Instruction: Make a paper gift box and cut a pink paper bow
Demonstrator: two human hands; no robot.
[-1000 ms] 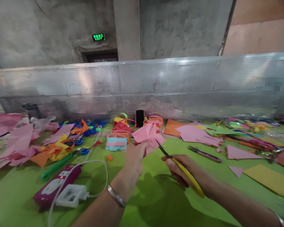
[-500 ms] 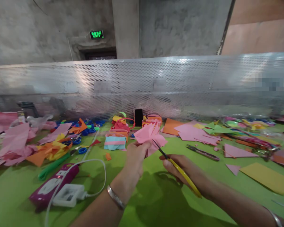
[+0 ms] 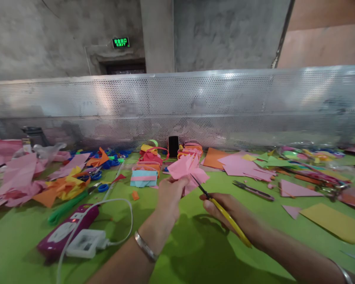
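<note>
My left hand [image 3: 169, 197] is closed on a folded, fanned pink paper piece [image 3: 187, 169], held up above the green table [image 3: 195, 252]. My right hand [image 3: 225, 211] grips yellow-handled scissors [image 3: 225, 215]. Their dark blades point up and left into the lower edge of the pink paper. A metal bangle sits on my left wrist.
A purple power strip [image 3: 65, 232] with a white plug and cable lies front left. Heaps of pink, orange and yellow paper [image 3: 32, 177] and blue scissors lie at left. A black phone [image 3: 173, 146] leans on the perforated metal screen. Another pair of scissors [image 3: 253, 191] and a yellow sheet [image 3: 334, 223] lie at right.
Between one second ago and half a second ago, both hands and the pink paper shifted slightly up and left in view. Since then almost nothing has moved.
</note>
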